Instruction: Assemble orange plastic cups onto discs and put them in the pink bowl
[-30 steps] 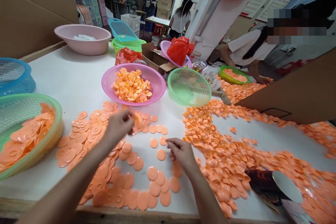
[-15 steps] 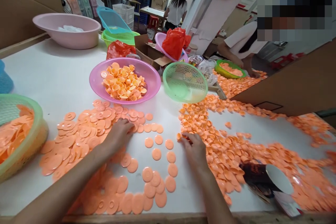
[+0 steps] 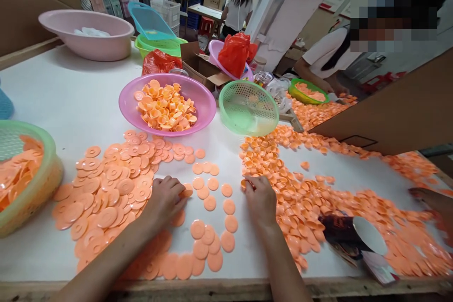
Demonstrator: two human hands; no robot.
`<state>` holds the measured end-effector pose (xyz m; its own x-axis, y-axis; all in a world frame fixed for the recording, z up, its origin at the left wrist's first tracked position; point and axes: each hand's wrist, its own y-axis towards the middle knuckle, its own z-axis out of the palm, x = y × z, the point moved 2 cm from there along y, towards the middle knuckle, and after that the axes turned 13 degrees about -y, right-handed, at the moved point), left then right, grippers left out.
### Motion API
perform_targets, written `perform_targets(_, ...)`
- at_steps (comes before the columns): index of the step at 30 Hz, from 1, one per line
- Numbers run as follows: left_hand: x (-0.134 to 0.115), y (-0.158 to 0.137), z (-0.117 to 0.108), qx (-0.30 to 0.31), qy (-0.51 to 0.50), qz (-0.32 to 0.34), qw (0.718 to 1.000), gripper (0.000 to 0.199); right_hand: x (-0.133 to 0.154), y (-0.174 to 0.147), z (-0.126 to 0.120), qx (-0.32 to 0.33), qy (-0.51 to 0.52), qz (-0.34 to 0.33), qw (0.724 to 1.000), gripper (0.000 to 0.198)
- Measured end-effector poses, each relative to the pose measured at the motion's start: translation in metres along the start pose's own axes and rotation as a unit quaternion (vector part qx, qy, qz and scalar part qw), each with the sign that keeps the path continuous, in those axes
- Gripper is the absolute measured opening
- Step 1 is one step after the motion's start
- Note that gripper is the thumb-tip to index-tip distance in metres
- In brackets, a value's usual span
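Note:
My left hand [image 3: 167, 202] is at the right edge of a heap of flat orange plastic discs [image 3: 115, 172]. Its fingers are closed on one orange disc [image 3: 187, 190], held slightly tilted. Several loose discs [image 3: 210, 203] lie flat between my hands, some single and some overlapping. My right hand [image 3: 261, 198] pinches a small orange cup [image 3: 243, 184], mostly covered by the fingertips. Right beside that hand spreads a pile of small orange cup-like pieces [image 3: 295, 203].
A pink basin [image 3: 123, 108] of orange cups and a green strainer basket [image 3: 247, 122] stand ahead. Another green basket [image 3: 53, 151] holds orange pieces at left. A dark packet [image 3: 338, 231] lies on the pile. Another person's hand [image 3: 430, 198] reaches in at right.
My left hand has moved right and toward me, off the heap, with a disc now in its fingers. My right hand stays nearly in place. Another person's hand has appeared at the right edge.

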<state>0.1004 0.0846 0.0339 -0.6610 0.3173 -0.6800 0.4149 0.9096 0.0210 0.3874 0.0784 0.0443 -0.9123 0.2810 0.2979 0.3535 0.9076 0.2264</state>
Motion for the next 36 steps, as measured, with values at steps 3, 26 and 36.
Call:
perform_targets(3,0.0,-0.008,0.0,0.005,-0.02,0.015,1.0,0.025,0.015,-0.009,-0.002,0.062,0.16,0.043,0.984,0.021)
perform_targets(26,-0.013,-0.012,0.01,0.049,-0.138,-0.04,0.988,0.014,0.107,-0.073,0.029,0.239,0.152,-0.096,0.954,0.017)
perform_targets(36,-0.014,-0.001,0.029,0.052,-0.349,-0.269,0.896,0.014,0.11,-0.075,0.027,0.257,0.131,-0.11,0.951,0.016)
